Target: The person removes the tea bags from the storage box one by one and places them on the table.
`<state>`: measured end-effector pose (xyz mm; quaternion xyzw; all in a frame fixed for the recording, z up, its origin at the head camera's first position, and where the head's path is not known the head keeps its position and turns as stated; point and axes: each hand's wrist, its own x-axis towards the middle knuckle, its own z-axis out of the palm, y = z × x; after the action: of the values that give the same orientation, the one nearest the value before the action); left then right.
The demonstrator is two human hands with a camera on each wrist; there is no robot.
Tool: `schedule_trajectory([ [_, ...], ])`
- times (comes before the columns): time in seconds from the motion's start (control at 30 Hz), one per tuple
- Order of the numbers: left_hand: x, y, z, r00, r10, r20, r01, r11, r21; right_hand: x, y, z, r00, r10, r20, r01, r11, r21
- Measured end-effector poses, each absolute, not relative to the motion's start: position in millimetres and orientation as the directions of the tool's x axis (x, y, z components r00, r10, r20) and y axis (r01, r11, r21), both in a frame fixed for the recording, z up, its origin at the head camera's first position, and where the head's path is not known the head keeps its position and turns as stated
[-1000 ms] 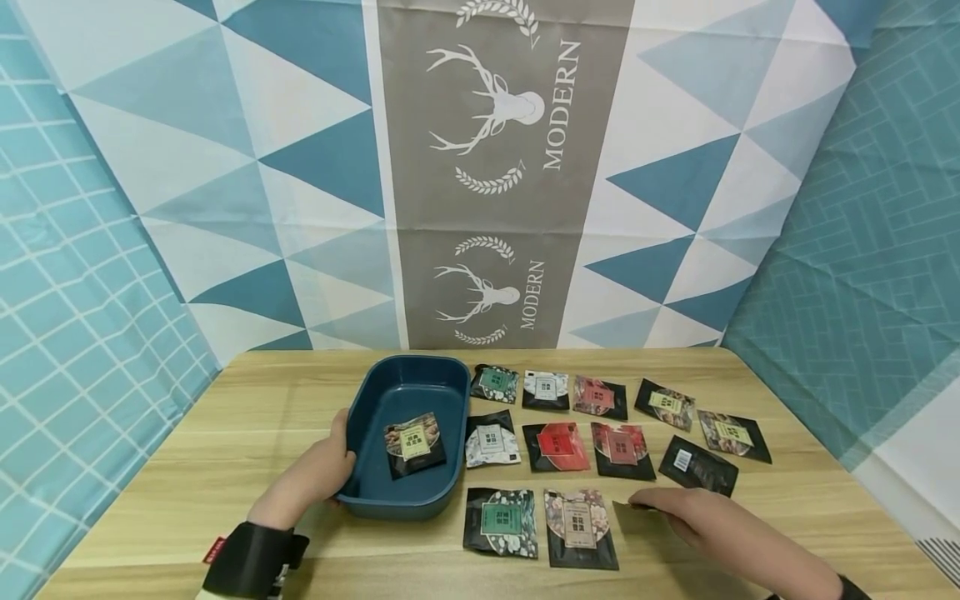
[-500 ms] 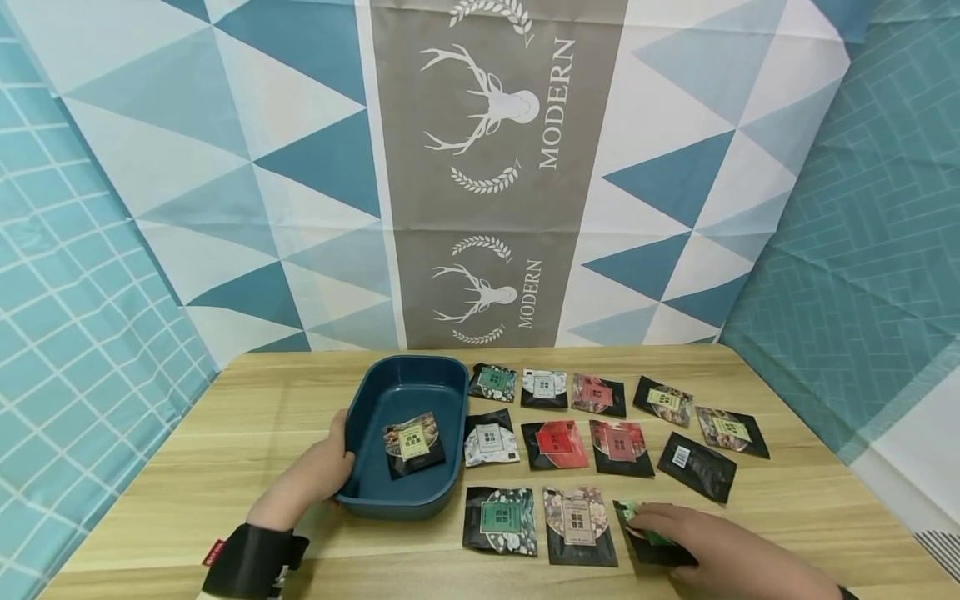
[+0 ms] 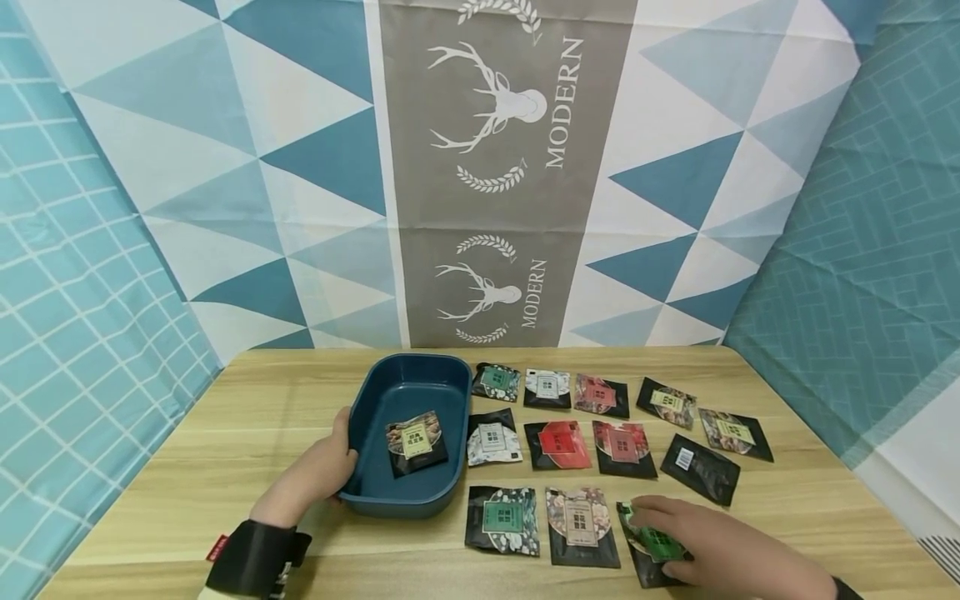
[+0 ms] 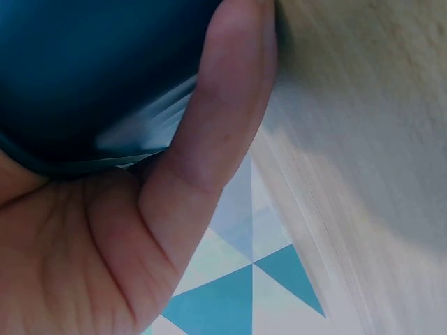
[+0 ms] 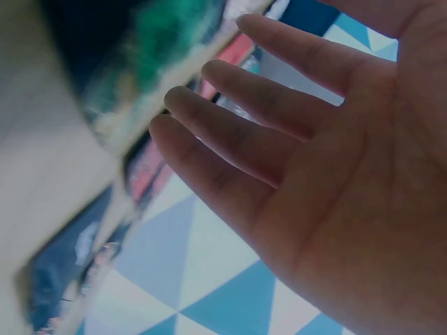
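At the left, my left hand (image 3: 315,471) grips the side wall of a dark blue rectangular tray (image 3: 401,504). The left wrist view shows one finger (image 4: 216,105) along the tray's wall. One black sachet with a yellow-green label (image 3: 416,444) lies inside the tray. At the front right, my right hand (image 3: 705,537) rests over a black sachet with a green label (image 3: 652,542), partly covering it. In the right wrist view, the fingers (image 5: 230,139) are stretched out and nearly straight, spread slightly apart.
Rows of sachets lie right of the tray: a green-and-black one (image 3: 501,521), a floral one with a beige label (image 3: 581,529), a red one (image 3: 558,444), and several others. One sachet (image 3: 701,468) lies barcode side up. A patterned cloth (image 3: 480,208) hangs behind the wooden table (image 3: 247,417).
The green-labelled sachet, seen edge-on in my right hand one second ago, now lies flat with its label up. My right hand has loosened over it. The left hand and tray stay put.
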<state>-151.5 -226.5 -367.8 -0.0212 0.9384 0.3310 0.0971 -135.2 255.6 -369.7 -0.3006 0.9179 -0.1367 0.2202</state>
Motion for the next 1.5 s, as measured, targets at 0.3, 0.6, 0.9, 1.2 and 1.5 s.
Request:
schedule_trajectory([
  [0.3,-149.4,-223.6,-365.8,-0.983,0.03,-0.183,-0.094,0.768,0.633,-147.8,232.3,-340.4,-0.666,-0.717,-0.206,-0.638,0.69,-0.342],
  [0.6,-149.6,-225.5,-367.4,-0.981,0.03,-0.19,-0.102,0.758,0.644,-181.1,179.4,-314.4,-0.63,-0.768,-0.117,-0.73,0.637,-0.247],
  [0.9,-149.3,-224.6,-366.6,-0.983,0.026,-0.179,-0.095,0.769,0.632,-197.4,104.1,-297.9,-0.497,-0.867,0.036,-0.858,0.486,-0.165],
  [1.2,-151.3,-222.6,-367.9,-0.983,0.022,-0.185,-0.101,0.773,0.626,-214.5,36.8,-313.3,-0.447,-0.894,-0.028,-0.86,0.439,-0.262],
  [1.5,-148.7,-224.4,-366.8,-0.982,0.015,-0.186,-0.107,0.772,0.627,-228.0,-11.2,-342.4,-0.426,-0.896,-0.125,-0.867,0.444,-0.227],
])
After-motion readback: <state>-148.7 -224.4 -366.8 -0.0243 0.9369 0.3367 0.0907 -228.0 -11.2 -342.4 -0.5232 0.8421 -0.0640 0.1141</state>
